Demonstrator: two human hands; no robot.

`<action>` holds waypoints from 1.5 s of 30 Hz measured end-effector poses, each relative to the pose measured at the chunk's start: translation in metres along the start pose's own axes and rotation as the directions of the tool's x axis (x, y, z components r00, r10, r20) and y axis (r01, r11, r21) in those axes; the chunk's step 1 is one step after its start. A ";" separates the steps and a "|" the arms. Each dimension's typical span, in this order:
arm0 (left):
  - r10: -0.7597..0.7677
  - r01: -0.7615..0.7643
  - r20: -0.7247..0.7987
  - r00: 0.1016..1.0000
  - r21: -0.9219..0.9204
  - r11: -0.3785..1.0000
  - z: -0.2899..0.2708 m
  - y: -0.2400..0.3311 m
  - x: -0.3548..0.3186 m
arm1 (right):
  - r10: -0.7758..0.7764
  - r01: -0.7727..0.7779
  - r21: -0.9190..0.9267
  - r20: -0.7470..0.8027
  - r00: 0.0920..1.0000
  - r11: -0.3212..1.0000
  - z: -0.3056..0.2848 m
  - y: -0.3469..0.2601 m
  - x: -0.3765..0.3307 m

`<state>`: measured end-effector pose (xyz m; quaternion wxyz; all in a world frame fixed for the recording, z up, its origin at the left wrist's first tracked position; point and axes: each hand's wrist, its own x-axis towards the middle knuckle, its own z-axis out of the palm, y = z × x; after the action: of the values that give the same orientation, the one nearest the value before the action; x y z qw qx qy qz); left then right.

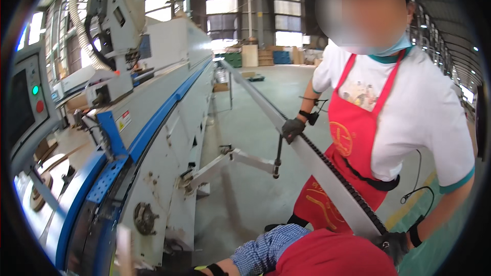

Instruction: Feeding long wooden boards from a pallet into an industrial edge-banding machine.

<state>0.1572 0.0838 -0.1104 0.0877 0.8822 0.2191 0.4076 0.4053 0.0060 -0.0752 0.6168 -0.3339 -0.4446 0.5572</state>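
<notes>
My left arm comes in at the lower edge in a blue-checked sleeve point(268, 243), with a black band point(217, 270) around the wrist. It reaches left toward the machine. Only a dark sliver of my left hand point(171, 272) shows, and its fingers are hidden. Close by that hand stands a pale, blurred upright strip point(124, 250), perhaps the edge of a board; whether I grip it cannot be told. My right hand is out of the picture. Red cloth point(332, 255) covers my body at the bottom.
A long machine point(171, 138) with a blue rail and a control panel point(28, 102) runs along the left. A co-worker in a red apron point(353, 133) rests gloved hands on a long grey beam point(327, 174) edged with black rollers. A jointed arm point(230, 158) braces the beam.
</notes>
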 end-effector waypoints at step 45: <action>-0.544 0.512 -0.240 0.804 -0.188 0.839 -0.119 -0.095 -0.066 | 0.241 -0.149 0.397 -0.192 0.951 0.906 -0.039 -0.007 0.103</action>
<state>-0.0002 0.1357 -0.1095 0.2155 0.7120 0.4426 0.5007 0.4419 0.1096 -0.0658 0.6586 -0.3158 -0.2163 0.6479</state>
